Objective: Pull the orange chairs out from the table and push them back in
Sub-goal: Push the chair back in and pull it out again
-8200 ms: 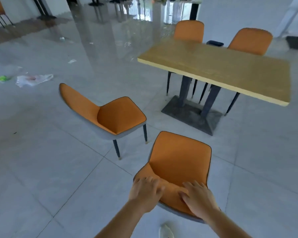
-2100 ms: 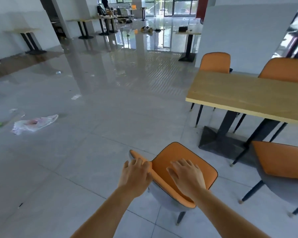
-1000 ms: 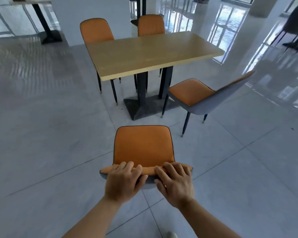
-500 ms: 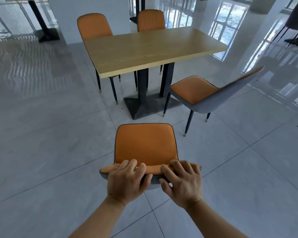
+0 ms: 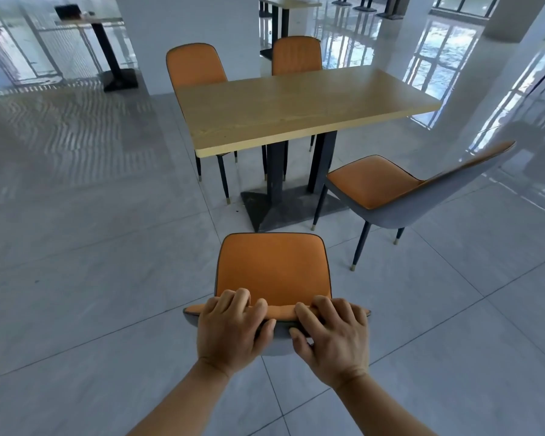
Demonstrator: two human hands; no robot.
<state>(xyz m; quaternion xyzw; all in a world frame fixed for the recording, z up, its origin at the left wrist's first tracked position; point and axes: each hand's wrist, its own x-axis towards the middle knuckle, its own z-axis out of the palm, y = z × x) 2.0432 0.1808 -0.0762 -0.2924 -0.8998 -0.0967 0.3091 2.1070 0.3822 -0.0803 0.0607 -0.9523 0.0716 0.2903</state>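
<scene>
1. Orange chairs (image 5: 272,269): four round the wooden table (image 5: 296,108), on tiled floor (image 5: 76,278).
2. Right chair (image 5: 378,187): pulled out, off the table's near right corner, angled, seat clear of the tabletop.
3. Far left chair (image 5: 195,64) and far right chair (image 5: 296,55): tucked in at the table's far edge.
4. Near chair (image 5: 274,262): pulled out, well apart from the table's near edge, facing it.
5. Left hand (image 5: 230,332) and right hand (image 5: 334,338): both clamped on the near chair's backrest top, fingers curled over the front, thumbs on the grey back.
</scene>
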